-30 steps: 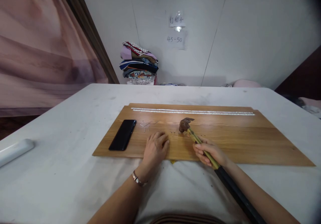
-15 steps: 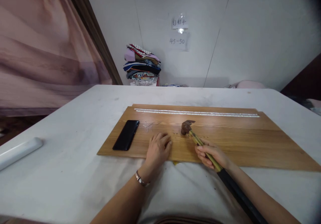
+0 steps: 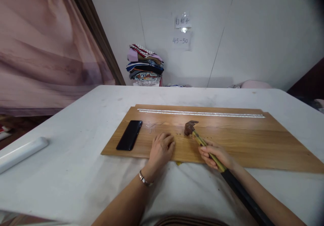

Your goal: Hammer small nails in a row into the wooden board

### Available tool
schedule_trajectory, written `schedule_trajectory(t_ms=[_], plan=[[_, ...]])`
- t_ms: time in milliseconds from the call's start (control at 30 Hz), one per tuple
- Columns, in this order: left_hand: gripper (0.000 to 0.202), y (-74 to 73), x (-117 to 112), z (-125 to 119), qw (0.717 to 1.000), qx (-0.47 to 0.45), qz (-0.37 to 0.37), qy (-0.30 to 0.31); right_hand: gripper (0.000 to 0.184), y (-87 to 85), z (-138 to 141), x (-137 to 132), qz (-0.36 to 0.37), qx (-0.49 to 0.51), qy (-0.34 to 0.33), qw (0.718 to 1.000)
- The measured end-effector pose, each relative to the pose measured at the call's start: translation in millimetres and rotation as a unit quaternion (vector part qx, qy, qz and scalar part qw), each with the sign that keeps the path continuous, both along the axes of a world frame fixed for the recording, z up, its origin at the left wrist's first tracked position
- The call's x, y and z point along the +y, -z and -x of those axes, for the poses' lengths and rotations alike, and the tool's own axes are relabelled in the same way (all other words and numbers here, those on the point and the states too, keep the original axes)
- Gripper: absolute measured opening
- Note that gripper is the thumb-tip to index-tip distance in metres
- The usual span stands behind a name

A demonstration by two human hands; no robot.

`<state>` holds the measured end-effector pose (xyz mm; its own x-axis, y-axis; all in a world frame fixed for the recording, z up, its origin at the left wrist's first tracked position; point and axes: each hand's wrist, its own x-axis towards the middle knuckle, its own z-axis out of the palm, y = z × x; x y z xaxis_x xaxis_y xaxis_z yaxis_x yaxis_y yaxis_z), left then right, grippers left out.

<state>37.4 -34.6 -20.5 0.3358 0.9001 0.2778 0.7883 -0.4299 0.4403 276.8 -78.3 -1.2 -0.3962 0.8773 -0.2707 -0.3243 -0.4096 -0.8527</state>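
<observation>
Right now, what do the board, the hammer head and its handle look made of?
Board: wood or wood-look laminate, satin; grain lines, faint glare. Hammer head: dull brown metal, possibly rusted. Handle: yellowish shaft, wood or fibreglass, unclear; black end looks like rubber, matte.

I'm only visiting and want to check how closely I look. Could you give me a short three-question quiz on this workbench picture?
1. True or false: the right hand holds the hammer by its handle.
2. What lies on the board, to the left of the left hand?
A) a phone
B) a cup
C) a saw
3. Fill in: the board lies on a white ____.

Key: 1 true; 2 A; 3 table.
</observation>
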Motion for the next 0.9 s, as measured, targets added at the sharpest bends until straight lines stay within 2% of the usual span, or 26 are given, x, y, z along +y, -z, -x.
schedule_trajectory(t_ms=[300, 467, 633, 900], plan=[[0.018, 3.7, 1.8, 0.9, 1.0, 0.0, -0.008, 0.001, 0.026, -8.8, 1.0, -2.2, -0.019, 0.003, 0.006, 1.0], [0.018, 4.4, 2.3, 1.8, 1.0, -0.003, -0.015, 0.002, 0.023, -3.9, 1.3, -1.8, -0.008, -0.003, 0.002, 1.0], [0.019, 5.3, 2.7, 1.4, 1.0, -0.003, -0.015, 0.003, 0.024, -0.2, 0.0, -1.4, 0.0, -0.001, 0.001, 1.0], [0.019, 4.0, 1.6, 1.2, 1.0, -0.004, -0.012, 0.003, 0.03, -5.9, 0.4, -3.1, -0.007, -0.003, 0.011, 1.0]])
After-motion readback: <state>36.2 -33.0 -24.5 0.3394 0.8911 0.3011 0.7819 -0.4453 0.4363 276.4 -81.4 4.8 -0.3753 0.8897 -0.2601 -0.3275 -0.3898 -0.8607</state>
